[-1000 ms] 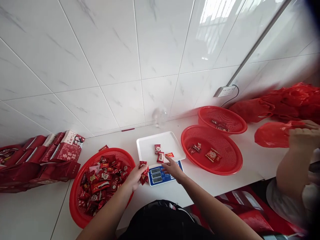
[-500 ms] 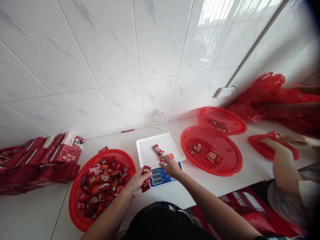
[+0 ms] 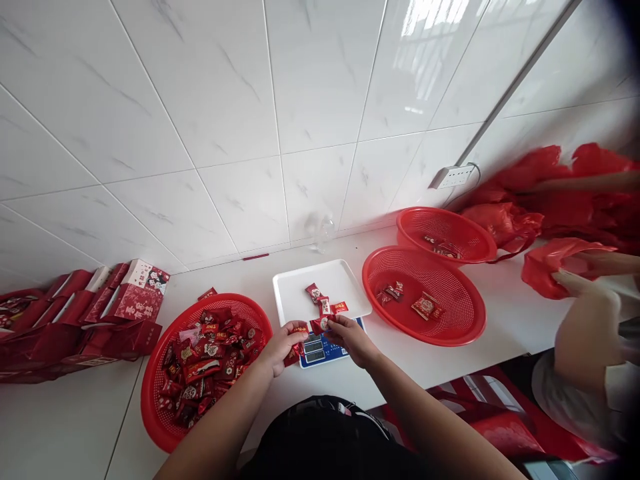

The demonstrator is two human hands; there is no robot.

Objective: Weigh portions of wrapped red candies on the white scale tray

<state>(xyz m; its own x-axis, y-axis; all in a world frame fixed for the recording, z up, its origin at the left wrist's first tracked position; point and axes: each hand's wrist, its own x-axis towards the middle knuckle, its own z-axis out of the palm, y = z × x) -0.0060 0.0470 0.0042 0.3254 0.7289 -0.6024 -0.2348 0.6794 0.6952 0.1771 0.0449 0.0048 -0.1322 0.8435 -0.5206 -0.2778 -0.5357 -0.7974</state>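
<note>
My left hand (image 3: 278,351) is closed on red-wrapped candies (image 3: 299,331) just left of the scale's blue display panel (image 3: 330,348). Between the fingertips of my right hand (image 3: 354,339) is another wrapped candy (image 3: 320,325), above the front edge of the scale's white tray (image 3: 290,293). Further back on that tray lie a few more candies (image 3: 314,292), red with white or yellow print. Close by my left forearm stands a red basket (image 3: 150,400) heaped with wrapped candies (image 3: 206,367).
Two red baskets (image 3: 463,333) with a few packets stand right of the scale. Red gift boxes (image 3: 133,300) are at far left. A clear object (image 3: 324,233) and a power strip (image 3: 453,177) are by the wall. At right, a co-worker's hands handle a red plastic bag (image 3: 545,267).
My right hand has drawn back from the tray toward my left hand and now grips a candy. My left hand has shifted slightly. The co-worker's red bag has been lifted.
</note>
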